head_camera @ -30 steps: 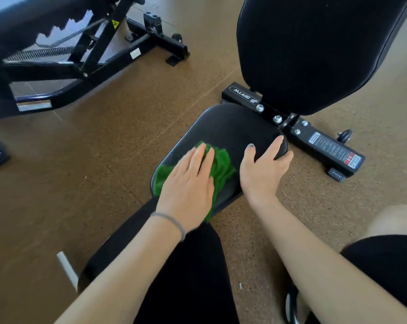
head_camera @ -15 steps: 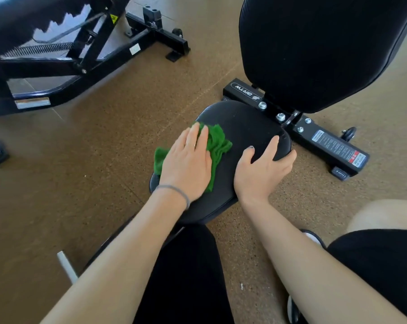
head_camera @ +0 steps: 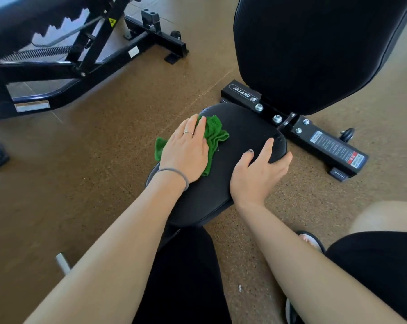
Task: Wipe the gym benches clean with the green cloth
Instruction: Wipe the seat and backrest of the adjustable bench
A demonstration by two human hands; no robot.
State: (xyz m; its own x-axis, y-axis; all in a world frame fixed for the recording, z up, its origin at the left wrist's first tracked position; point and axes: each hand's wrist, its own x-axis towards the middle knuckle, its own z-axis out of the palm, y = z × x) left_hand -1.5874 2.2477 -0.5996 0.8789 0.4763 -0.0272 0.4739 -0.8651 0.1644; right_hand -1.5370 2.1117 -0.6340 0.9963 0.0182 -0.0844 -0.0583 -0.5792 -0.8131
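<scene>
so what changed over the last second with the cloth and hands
The left hand, pressing flat, slid the crumpled green cloth from the near end of the black padded seat toward its far left edge. The right hand stayed holding the seat's right edge.

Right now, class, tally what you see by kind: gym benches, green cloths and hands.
Gym benches: 2, the near bench and the far bench
Green cloths: 1, the green cloth
Hands: 2, left hand and right hand
Total: 5
</scene>
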